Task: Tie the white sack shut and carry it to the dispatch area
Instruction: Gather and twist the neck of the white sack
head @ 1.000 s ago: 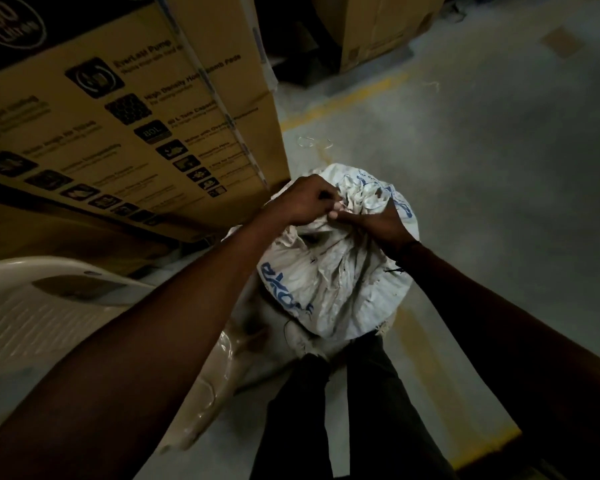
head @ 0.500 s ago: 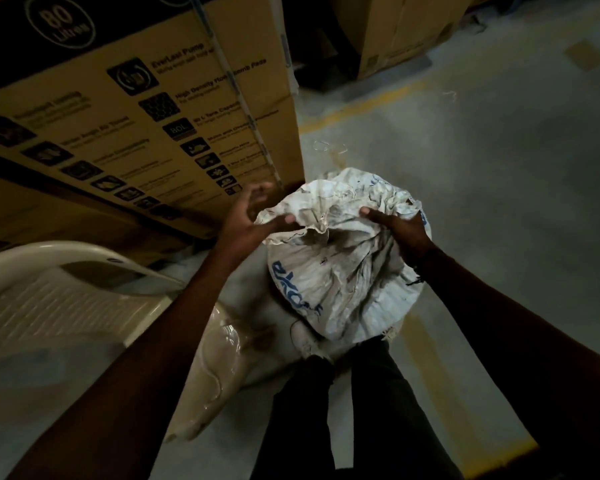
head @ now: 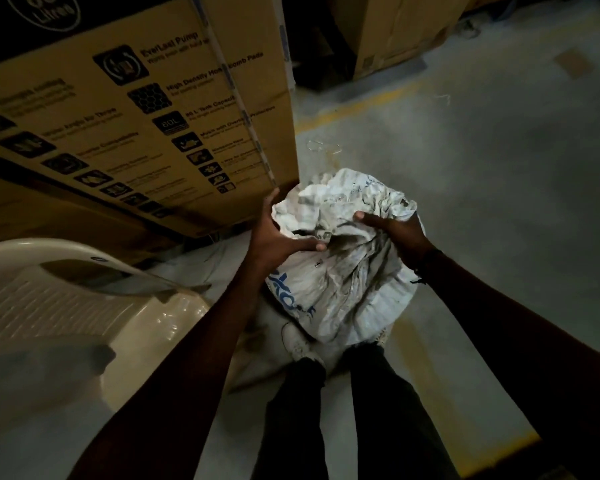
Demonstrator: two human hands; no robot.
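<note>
A cream plastic chair [head: 84, 306] is sitting at the left, cut off by the frame edge. Above it a printed cardboard box [head: 136, 116] is running out of view, its small print too blurred to read. The left hand [head: 278, 233] is holding the left rim of the white sack [head: 343, 289], thumb over the fabric, fingers spread wide behind. The sack is sitting low before the person's legs [head: 326, 410], mouth crumpled, base hidden. The right hand [head: 395, 233] is gripping the right rim, its 4 fingers hidden in cloth.

Dim grey concrete floor [head: 482, 174], yellow line [head: 354, 110]; cardboard box [head: 118, 116], plastic chair [head: 66, 306] left.
</note>
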